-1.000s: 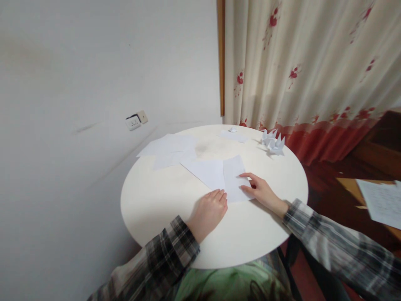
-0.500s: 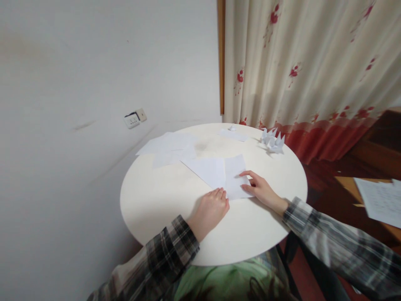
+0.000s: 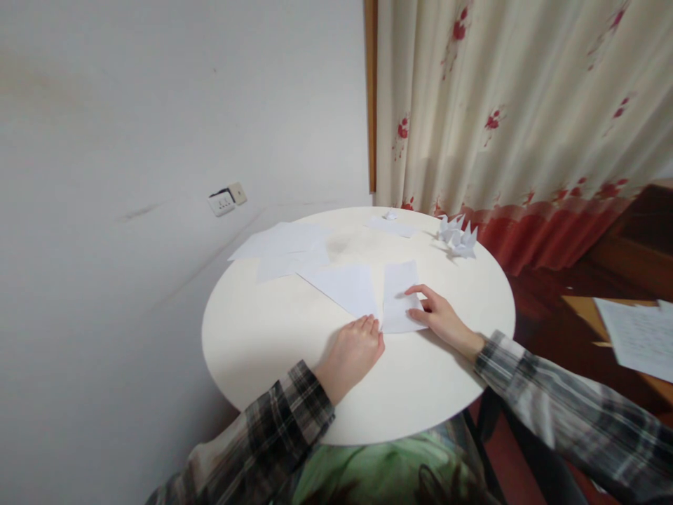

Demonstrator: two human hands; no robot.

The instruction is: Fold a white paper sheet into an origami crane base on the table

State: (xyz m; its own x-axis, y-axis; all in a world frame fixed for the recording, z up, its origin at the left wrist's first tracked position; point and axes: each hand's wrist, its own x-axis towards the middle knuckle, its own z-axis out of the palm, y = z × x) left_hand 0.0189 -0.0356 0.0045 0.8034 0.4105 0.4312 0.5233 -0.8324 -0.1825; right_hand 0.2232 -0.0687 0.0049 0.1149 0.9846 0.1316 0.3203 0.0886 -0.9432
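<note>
A white folded paper point(image 3: 344, 286) with a slanted left edge lies flat on the round table. My left hand point(image 3: 353, 353) is closed, fingers pressed together on its near corner. Just right of it lies a rectangular white paper strip point(image 3: 399, 277), with a narrow gap between the two that closes toward the near end. My right hand point(image 3: 436, 315) holds the strip by its right side, thumb and index finger showing on top. Whether the two pieces still join near my left fingertips is hidden.
The round white table point(image 3: 263, 351) stands against the wall. Loose white sheets point(image 3: 284, 238) overlap at its back left. Folded paper cranes point(image 3: 458, 237) stand at the back right. A small folded paper piece point(image 3: 390, 215) sits on another sheet point(image 3: 397, 228) at the far edge.
A gap has opened between the two pieces, which met along a line before. The strip has shifted slightly right and the folded paper slightly left. Both hands have barely moved.
</note>
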